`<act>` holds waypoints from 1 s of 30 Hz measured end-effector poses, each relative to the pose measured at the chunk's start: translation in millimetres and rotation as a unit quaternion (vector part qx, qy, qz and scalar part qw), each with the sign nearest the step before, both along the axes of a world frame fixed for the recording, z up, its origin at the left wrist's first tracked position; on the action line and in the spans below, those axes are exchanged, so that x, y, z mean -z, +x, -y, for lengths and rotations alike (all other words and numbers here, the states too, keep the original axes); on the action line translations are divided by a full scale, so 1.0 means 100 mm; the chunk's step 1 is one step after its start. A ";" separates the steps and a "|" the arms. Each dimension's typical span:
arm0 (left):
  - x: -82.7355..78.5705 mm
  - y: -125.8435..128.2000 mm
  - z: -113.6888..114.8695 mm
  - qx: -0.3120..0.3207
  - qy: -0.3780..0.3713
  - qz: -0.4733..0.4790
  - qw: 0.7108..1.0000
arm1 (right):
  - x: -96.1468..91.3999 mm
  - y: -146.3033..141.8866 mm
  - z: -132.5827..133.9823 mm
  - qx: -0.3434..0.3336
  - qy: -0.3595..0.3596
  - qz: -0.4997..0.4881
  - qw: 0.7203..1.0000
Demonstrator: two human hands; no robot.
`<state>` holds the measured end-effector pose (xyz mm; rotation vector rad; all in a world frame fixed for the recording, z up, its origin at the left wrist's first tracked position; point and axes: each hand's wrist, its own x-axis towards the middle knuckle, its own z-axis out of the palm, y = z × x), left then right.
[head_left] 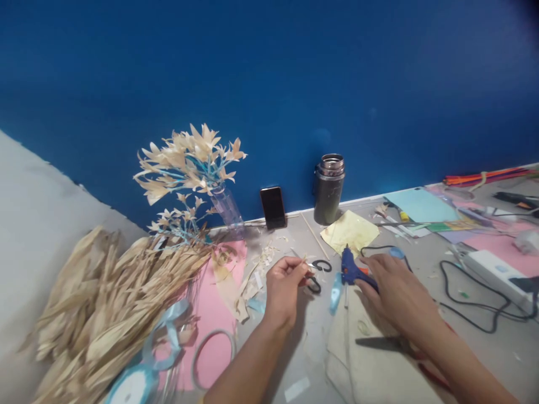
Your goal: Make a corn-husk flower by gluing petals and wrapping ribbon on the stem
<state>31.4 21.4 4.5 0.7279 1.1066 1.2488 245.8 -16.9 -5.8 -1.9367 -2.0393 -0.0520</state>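
My left hand (287,279) is closed in a pinch at mid-table, with a small pale piece (304,261) showing at its fingertips; its exact kind is too small to make out. Just beyond those fingers lie small scissors with black handles (321,265). To the right, my right hand (389,283) has its thumb and fingers around the handle of a blue glue gun (348,266). The gun's nozzle points away, over a crumpled yellow paper (351,231). Below that hand lies a larger pair of scissors, its dark blade (379,343) on a pale sheet (370,373).
Dried corn husks (96,314) heap at the left, beside pink paper (214,331), a tape ring (213,336) and blue ribbon (132,387). Husk flowers (197,151) stand in a clear vase (227,207). A phone (273,207), flask (329,191) and power strip (497,275) are also present.
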 end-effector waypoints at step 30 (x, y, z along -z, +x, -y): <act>0.36 0.61 -1.04 0.033 0.025 -0.026 0.999 | 0.49 0.28 -0.11 -0.069 0.060 -0.253 0.963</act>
